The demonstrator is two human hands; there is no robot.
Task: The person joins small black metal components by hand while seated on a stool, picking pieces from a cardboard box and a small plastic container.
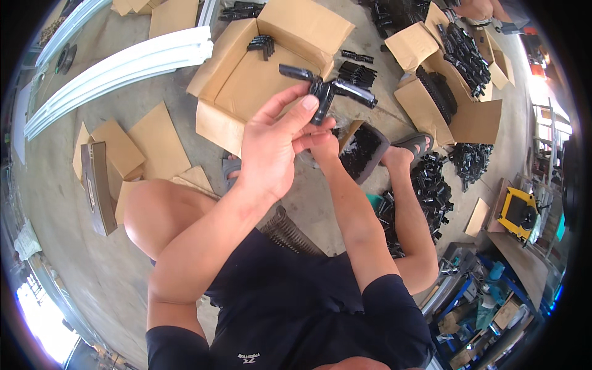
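My left hand (271, 145) and my right hand (322, 143) are raised together in front of me, both gripping black plastic angled connector pieces (327, 90) joined into a cross shape. The left thumb presses on the upright piece; the right hand is mostly hidden behind the left. Below them a small open cardboard box (364, 148) holds more black pieces.
An open cardboard box (246, 80) with a few black pieces stands ahead. Other boxes of black parts (453, 74) are at the right, with loose piles (431, 185) by my sandalled foot. Flat cardboard sheets (154, 145) and white profiles (117, 68) lie at the left.
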